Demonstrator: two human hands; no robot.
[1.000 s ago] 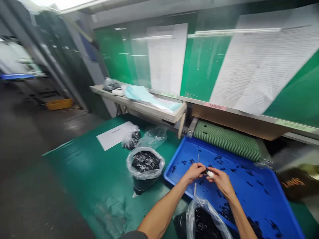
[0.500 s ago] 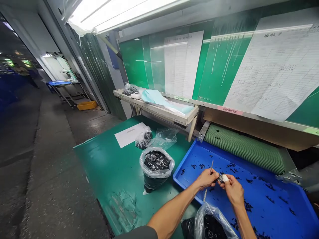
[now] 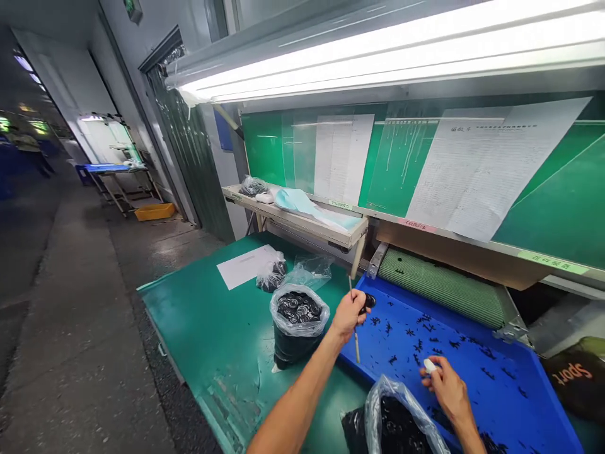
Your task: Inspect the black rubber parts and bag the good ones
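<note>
Black round part [image 3: 369, 301] now pinched in left hand [image 3: 348, 313] w/ a thin stick [image 3: 354, 328], carried off toward the open bag of parts [image 3: 299, 310]; 0.5 s ago both hands met mid-tray. Right hand [image 3: 447, 389], fingers curled and apparently holding nothing, drops near the front bag [image 3: 394, 425] over the blue tray [image 3: 501, 391] — looks like 1 piece finished, next pick due.

Green desk [image 3: 203, 315] carries a white paper sheet [image 3: 246, 266] at far left, with a small bag of dark parts [image 3: 270, 276] and an empty clear bag [image 3: 309, 271] just right of it. Ribbed green belt [image 3: 439, 287] runs along the far right. Shelf [image 3: 293, 221] above holds a light blue cloth [image 3: 302, 203] and another bag [image 3: 253, 186]. Printed sheets [image 3: 472, 170] hang on the green back panel. Yellow bin [image 3: 154, 211] on the floor, far left. Lit lamp [image 3: 378, 53] overhead.
</note>
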